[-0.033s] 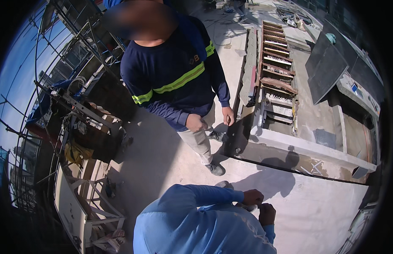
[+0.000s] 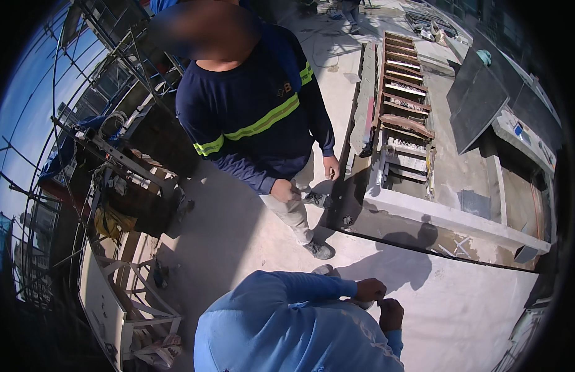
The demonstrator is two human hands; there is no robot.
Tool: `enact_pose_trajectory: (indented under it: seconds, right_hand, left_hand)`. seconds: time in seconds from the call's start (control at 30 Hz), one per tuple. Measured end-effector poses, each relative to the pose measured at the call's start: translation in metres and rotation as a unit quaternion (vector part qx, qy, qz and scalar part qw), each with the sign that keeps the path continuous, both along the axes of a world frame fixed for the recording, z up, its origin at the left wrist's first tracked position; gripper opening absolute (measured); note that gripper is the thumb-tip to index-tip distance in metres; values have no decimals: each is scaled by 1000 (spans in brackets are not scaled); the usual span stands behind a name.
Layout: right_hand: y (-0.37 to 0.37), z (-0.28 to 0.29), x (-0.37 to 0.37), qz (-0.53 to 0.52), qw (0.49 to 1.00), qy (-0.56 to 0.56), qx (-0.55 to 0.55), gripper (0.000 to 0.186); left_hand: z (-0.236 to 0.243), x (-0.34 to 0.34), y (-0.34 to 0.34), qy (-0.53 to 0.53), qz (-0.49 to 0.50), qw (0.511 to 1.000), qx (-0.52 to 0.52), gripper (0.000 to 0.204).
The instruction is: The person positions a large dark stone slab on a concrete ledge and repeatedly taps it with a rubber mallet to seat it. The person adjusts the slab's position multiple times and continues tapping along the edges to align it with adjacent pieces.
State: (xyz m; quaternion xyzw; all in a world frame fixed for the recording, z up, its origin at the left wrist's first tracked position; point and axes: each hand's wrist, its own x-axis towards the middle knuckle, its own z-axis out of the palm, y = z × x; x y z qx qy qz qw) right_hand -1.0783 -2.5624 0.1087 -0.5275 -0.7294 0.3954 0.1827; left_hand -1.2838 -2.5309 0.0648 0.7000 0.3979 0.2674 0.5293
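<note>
My two hands are close together in front of my light-blue top (image 2: 281, 328), at the lower right of centre. My left hand (image 2: 370, 289) has curled fingers and reaches in from the left along a blue sleeve. My right hand (image 2: 390, 315) is closed just below and right of it. Both fingers meet around something small that I cannot make out. A grey shoe (image 2: 325, 270) shows beyond my arm. Facing me stands a co-worker (image 2: 244, 124) in a navy top with yellow-green bands, one hand (image 2: 284, 190) at the waist, the other (image 2: 331, 167) hanging at the side.
Scaffolding (image 2: 64, 124) lines the left, with a yellow bag (image 2: 113, 222) and white metal frame (image 2: 154, 319). At right lie a rusty stepped frame (image 2: 404, 111), a concrete ledge (image 2: 448, 217) and grey panels (image 2: 473, 105). Another person (image 2: 351, 15) is farther back.
The co-worker's hand at the waist has shifted slightly downward. My arms and hands have moved very little.
</note>
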Motion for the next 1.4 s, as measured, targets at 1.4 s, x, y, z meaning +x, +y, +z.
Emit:
enact_pose_trajectory:
  seconds: [1.4]
  right_hand:
    - [58, -1, 27, 22, 991, 78, 102, 35]
  left_hand:
    - [17, 9, 37, 73, 43, 991, 101, 17]
